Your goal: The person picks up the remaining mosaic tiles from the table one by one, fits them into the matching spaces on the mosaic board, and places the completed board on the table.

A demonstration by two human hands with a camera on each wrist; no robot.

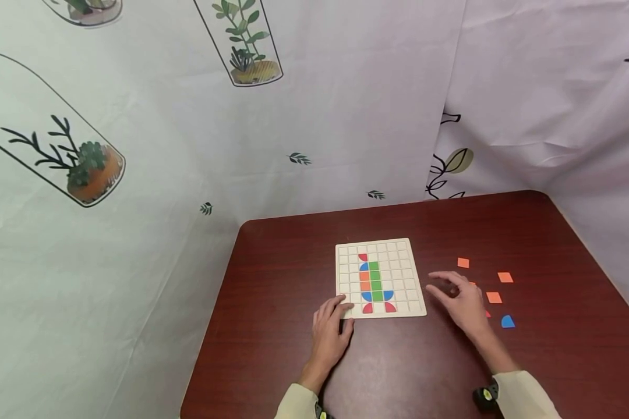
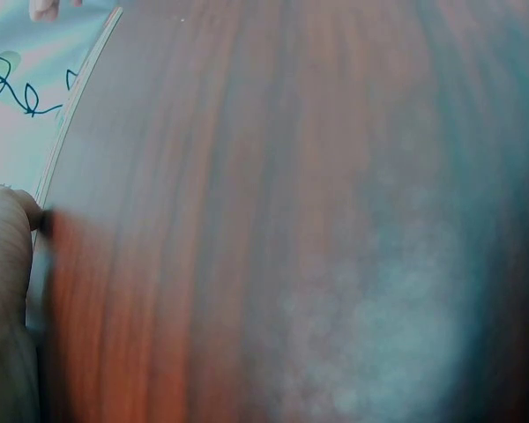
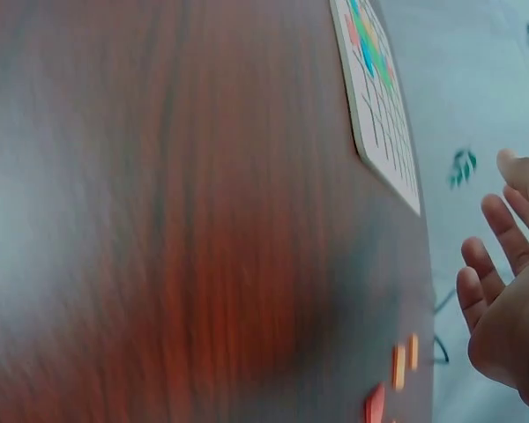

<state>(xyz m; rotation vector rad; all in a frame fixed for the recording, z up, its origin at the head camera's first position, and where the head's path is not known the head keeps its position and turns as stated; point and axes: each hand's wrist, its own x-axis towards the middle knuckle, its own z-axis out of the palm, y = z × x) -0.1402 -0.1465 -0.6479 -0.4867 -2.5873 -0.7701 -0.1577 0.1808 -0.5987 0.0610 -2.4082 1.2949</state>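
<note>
The board [image 1: 402, 273] lies in the lower middle of the head view, on the dark surface [image 1: 278, 262]. The left grip [image 1: 327, 334] is relaxed, its fingers upon the lower-left corner; if they push unevenly, the board may slide and its coloured tiles [image 1: 376, 286] may shift. The right grip [image 1: 465, 307] is released, nothing visible inside; it partly hides 1 red piece [image 1: 487, 314], so a low wrist could sweep this away.

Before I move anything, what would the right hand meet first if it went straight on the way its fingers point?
Most likely the near side of the cream grid board, just ahead of the right hand. Its height is unclear, so it might pass above the board instead.
</note>
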